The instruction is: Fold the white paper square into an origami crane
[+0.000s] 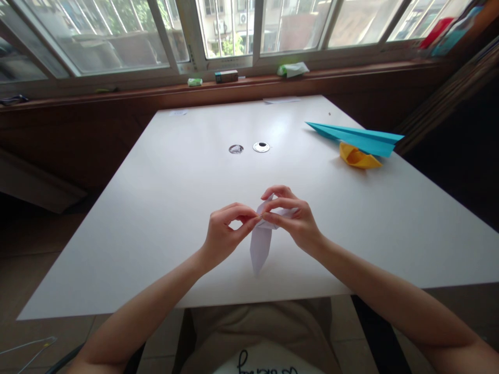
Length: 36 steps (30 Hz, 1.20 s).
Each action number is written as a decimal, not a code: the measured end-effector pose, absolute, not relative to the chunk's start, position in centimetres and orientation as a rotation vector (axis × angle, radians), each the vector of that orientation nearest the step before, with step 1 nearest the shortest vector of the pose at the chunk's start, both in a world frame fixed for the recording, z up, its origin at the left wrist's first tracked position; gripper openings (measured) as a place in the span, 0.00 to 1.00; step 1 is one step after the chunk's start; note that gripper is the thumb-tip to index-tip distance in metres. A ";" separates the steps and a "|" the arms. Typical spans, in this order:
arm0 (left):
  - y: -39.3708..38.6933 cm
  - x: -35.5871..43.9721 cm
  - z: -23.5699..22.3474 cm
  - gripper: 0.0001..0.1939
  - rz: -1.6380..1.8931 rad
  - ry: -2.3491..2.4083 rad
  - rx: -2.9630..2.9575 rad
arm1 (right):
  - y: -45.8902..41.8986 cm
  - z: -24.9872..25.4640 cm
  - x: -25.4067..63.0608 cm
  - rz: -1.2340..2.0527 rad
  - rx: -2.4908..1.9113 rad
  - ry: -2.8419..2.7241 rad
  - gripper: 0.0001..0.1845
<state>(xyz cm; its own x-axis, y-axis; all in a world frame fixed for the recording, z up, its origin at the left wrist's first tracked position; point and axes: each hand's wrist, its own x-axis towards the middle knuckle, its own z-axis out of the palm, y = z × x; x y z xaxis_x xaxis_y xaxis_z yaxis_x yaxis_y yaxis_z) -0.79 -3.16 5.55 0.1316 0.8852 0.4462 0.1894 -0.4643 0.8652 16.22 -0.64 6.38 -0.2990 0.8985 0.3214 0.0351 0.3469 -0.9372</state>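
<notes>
Both my hands hold a folded piece of white paper [260, 244] above the near middle of the white table [175, 208]. My left hand [224, 234] pinches the paper's top left edge between thumb and fingers. My right hand [290, 218] grips the top of the paper with curled fingers. The paper's pointed end hangs down toward the table's near edge.
A blue paper plane [356, 136] lies at the table's far right, partly over a yellow folded paper [357, 157]. Two round cable holes [249, 148] sit mid-table. Small boxes and packets line the wooden window sill [234, 85] behind. Floor shows on the left.
</notes>
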 end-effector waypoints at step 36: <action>-2.1 -0.8 4.7 0.10 1.184 1.082 1.326 | 1.0 5.2 16.3 1.313 -0.977 -1.229 0.08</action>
